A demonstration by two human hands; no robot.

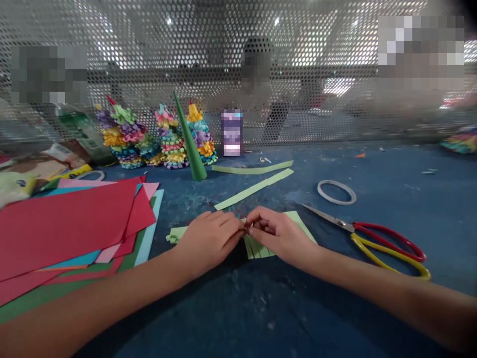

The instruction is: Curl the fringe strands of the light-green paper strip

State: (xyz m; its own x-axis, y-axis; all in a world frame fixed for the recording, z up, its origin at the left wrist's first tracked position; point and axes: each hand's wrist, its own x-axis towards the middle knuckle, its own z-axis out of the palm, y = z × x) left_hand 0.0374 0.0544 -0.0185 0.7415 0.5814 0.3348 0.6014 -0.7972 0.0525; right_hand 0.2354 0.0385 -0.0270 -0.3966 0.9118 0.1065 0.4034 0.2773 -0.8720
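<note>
My left hand and my right hand meet at the fingertips above a light green fringed paper sheet. Both hands pinch a small piece of the paper between them, though the fingers hide its exact shape. One cut end of the sheet sticks out left of my left hand. Just beyond my right hand lie steel scissors with red and yellow handles, blades pointing left. Two light green paper strips lie farther ahead on the blue work table.
To my left lies a stack of red, pink, teal and green paper sheets. Ahead stand a green paper cone and layered paper trees. A tape roll lies right of the strips. A perforated metal screen stands behind, with a person beyond it.
</note>
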